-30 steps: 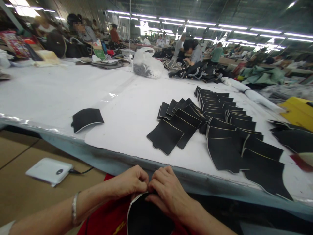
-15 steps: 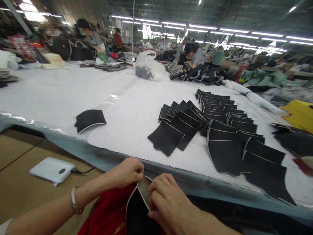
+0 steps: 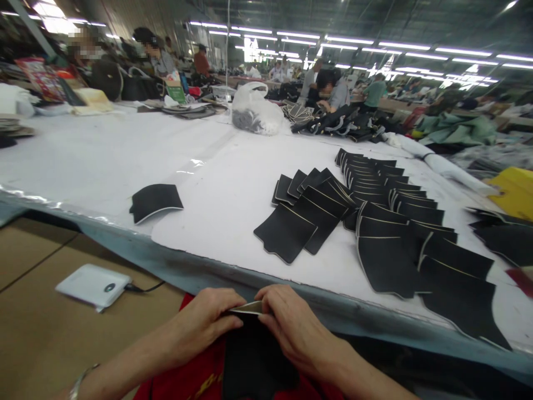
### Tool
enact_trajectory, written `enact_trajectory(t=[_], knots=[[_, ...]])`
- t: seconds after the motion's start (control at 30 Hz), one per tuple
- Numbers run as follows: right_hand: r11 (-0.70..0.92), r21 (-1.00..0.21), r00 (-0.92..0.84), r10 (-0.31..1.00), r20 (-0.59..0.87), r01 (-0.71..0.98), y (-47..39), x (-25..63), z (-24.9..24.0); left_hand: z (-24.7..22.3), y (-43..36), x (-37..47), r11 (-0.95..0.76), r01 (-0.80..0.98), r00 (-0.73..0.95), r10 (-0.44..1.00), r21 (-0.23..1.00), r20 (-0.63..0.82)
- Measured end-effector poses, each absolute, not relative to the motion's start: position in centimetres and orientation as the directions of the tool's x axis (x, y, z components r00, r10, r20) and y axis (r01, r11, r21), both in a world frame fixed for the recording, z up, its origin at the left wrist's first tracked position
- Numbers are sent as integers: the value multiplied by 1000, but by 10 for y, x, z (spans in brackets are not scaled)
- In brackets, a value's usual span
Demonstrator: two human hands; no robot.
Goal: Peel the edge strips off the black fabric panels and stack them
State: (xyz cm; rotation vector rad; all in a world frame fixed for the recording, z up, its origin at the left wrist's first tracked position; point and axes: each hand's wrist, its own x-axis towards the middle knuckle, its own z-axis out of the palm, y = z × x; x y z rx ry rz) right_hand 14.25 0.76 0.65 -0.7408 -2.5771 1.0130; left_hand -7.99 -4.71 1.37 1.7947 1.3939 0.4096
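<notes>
A black leather-like piece with a pale edge hangs between my hands, in front of red cloth with yellow marks. My left hand pinches its top edge from the left, thumb on the near side. From the right, my right hand grips the same edge, its fingers closed over it. A narrow beige gap shows along the top between the fingertips. Beyond my hands, a fan of similar black pieces lies on the white table, and a single curved one lies to the left.
Longer overlapping rows of black pieces cover the right of the white table. Farther back stand a white plastic bag and a heap of black straps. A white power bank with a cable lies at lower left. Several people work behind.
My left hand has come down and its thumb now lies on the near side. The piece's top opening has narrowed from a wide gap to a slit, and the piece faces me more squarely.
</notes>
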Motion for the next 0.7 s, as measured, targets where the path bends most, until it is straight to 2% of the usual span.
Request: enact_trajectory(t=[0.13, 0.53, 0.7], knots=[[620, -682, -835, 550, 24, 389, 10, 141, 8, 8, -48, -76, -116, 687, 339, 924, 718, -174], [582, -707, -823, 568, 1, 401, 15, 139, 8, 19, -39, -75, 24, 497, 372, 897, 867, -238], [576, -732, -814, 579, 52, 363, 18, 133, 14, 25, -31, -73, 11, 490, 376, 900, 872, -222]])
